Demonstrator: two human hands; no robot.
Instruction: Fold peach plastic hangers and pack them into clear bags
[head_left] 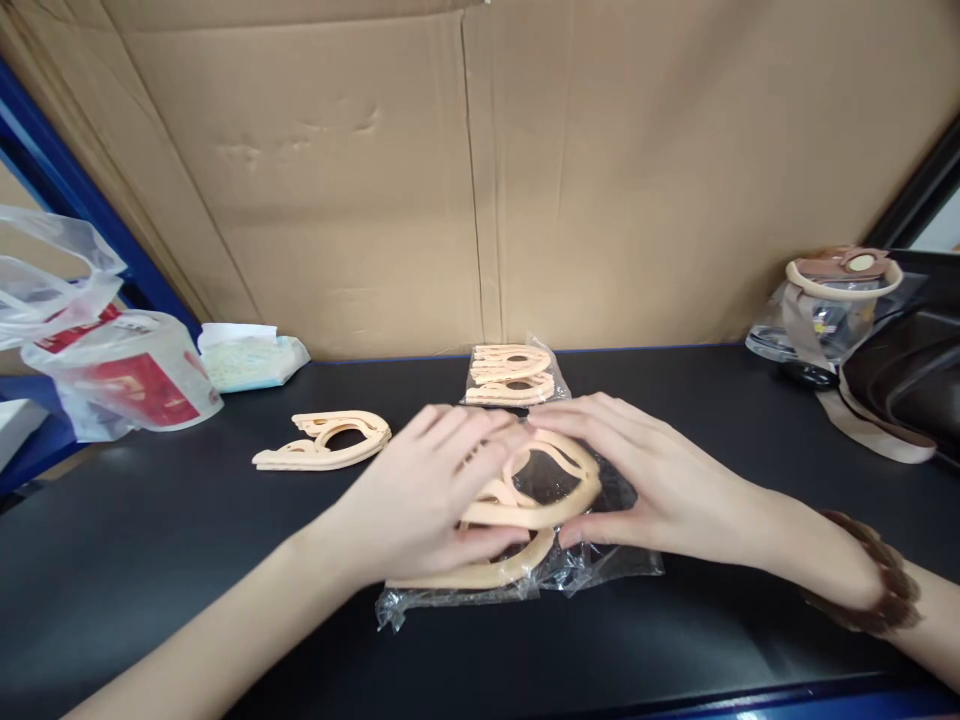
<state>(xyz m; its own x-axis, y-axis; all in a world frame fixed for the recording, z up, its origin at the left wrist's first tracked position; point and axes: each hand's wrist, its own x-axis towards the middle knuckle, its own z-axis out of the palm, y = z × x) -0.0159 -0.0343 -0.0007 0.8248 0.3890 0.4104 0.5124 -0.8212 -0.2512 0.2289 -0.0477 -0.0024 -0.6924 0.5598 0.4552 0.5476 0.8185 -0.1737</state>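
Note:
A beige folding hanger [574, 507], folded up, is between my two hands above a clear plastic bag [600, 570]. My left hand [431, 490] covers its left end, fingers over the top and thumb along the near side. My right hand [645, 475] curves around the right end, fingertips on the far edge and thumb by the near edge. Below it, a second beige hanger [480, 576] lies on or in the bag; which of these I cannot tell. Motion blurs the hands slightly.
Another folded hanger [322, 442] lies on the black table [225, 540] to the left. Bagged hangers [511, 375] lie at the back. A plastic-bagged cup [150, 375] and tissue pack [251, 358] stand left; a clear bottle [836, 310] and black bag [911, 360] right. Cardboard [337, 180] rises behind.

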